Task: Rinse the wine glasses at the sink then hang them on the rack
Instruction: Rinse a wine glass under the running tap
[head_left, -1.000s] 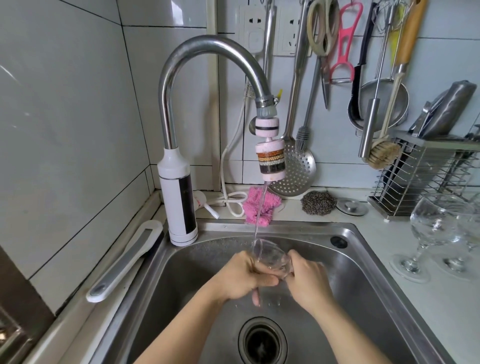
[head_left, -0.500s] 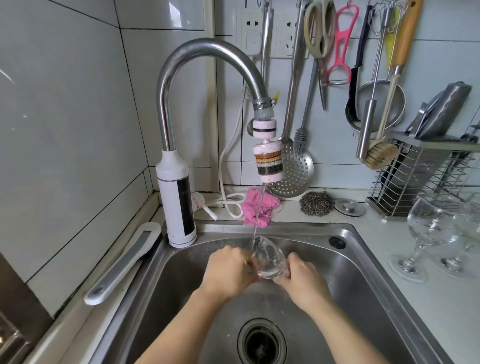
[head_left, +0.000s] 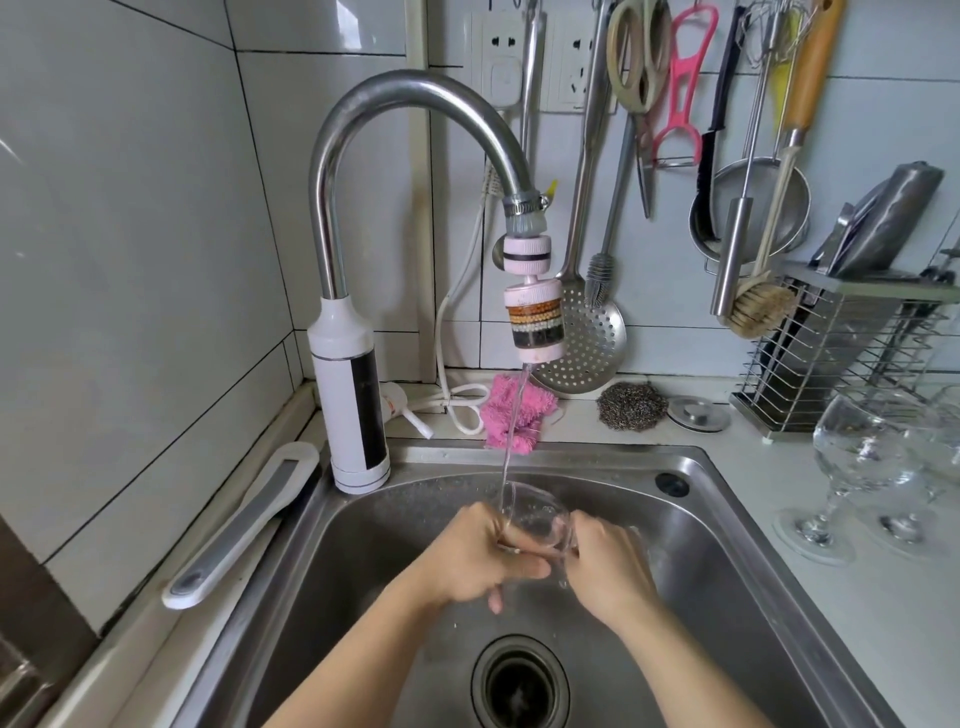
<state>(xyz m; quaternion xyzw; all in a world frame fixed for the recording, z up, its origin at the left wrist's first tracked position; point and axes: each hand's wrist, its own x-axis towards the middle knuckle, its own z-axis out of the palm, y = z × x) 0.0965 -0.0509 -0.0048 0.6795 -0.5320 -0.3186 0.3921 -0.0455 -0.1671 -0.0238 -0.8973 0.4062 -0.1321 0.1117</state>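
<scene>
Down in the steel sink (head_left: 389, 545), I've just tipped the wine glass (head_left: 535, 514) more upright under the stream (head_left: 511, 431), left hand (head_left: 478, 561) and right hand (head_left: 608, 566) fingers (head_left: 519, 569) still curled round its bowl, so the rinsing isn't finished and two more glasses (head_left: 862, 457) wait at three o'clock.

At lower centre of the frame, the left grip (head_left: 480, 558) and right grip (head_left: 610, 569) hold a wine glass (head_left: 535, 514) tilted between them over the sink (head_left: 363, 571), fingers curled round it. A thin stream of water (head_left: 514, 421) from the faucet (head_left: 415, 93) falls onto it. At the right edge, two more glasses (head_left: 862, 457) stand upright on the tabletop (head_left: 883, 639).
</scene>
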